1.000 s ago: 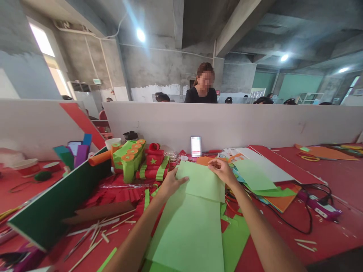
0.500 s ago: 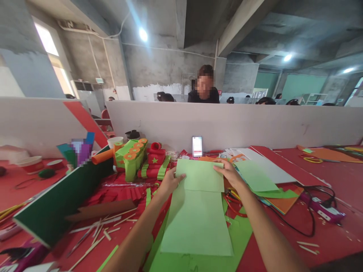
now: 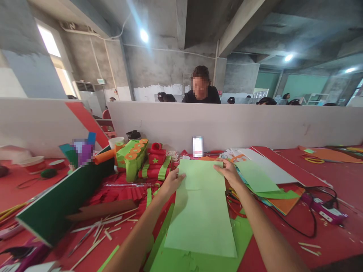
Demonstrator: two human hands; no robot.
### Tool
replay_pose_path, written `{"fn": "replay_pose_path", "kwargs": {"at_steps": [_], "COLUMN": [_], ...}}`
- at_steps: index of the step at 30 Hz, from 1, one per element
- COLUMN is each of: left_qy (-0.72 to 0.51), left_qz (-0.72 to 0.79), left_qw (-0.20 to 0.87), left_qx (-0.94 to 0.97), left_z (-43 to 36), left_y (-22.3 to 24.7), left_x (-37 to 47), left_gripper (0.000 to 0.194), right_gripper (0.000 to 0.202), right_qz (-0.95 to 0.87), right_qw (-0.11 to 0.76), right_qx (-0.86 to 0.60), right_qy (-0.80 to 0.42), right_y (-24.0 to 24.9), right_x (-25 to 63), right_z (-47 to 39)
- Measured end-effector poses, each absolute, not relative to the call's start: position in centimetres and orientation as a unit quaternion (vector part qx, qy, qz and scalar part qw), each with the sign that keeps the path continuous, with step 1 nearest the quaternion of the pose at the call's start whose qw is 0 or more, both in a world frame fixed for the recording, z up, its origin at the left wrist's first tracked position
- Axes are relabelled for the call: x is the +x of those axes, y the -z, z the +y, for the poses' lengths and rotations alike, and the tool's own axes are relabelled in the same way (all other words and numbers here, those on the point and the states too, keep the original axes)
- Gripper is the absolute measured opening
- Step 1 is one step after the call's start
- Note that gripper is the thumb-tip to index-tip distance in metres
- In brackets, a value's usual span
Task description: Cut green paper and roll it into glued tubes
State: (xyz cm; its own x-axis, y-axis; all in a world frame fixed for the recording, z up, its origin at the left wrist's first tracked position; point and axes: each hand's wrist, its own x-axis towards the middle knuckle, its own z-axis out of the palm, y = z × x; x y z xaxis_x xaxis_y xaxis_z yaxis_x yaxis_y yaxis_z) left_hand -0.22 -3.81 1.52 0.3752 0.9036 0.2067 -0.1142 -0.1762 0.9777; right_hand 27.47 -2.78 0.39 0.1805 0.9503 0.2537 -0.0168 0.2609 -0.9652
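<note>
Two light green sheets overlap in front of me. The smaller one lies at the top, and the longer sheet [image 3: 202,223] reaches down toward me over a brighter green sheet [image 3: 244,230]. My left hand [image 3: 173,180] pinches the upper left edge, its thumb on top of the paper. At the upper right corner, my right hand [image 3: 227,170] grips the paper between thumb and fingers. The fingers beneath the paper are partly hidden.
Green and red paper rolls [image 3: 154,172] stand at the left beside a dark green board [image 3: 68,200]. Thin sticks [image 3: 96,238] lie front left. A phone [image 3: 197,146] leans on the partition. At the right are scissors [image 3: 314,160], paper sheets and a purple power strip [image 3: 324,210].
The long sheet's upper right part now lies level with the smaller sheet's edge, and its lower end has shifted slightly right. Both hands keep nearly the same place.
</note>
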Motion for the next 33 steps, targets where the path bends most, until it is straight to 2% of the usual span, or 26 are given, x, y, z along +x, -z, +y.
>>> {"fn": "replay_pose_path", "kwargs": {"at_steps": [18,23,33], "left_qy": [-0.463,-0.46,-0.455], "left_qz": [0.353,0.353,0.326], "left_qw": [0.528,0.538,0.54], "left_qx": [0.618,0.612,0.628], "left_z": [-4.2,-4.0,-3.6], "left_y": [-1.7,-1.7,-1.3], "left_x": [-0.3,-0.3,-0.1], "left_gripper": [0.036,0.039,0.048], "right_gripper": [0.052,0.04,0.042], "right_qz": [-0.486,-0.502,-0.524], "right_qw": [0.625,0.591,0.585], "right_qx": [-0.437,-0.443,-0.489], "right_qy": [-0.426,-0.45,-0.381], "right_y": [-0.7,-0.6,0.1], "right_x": [26.6,26.3,26.3], "right_z": [-3.3,-3.6,-3.2]}}
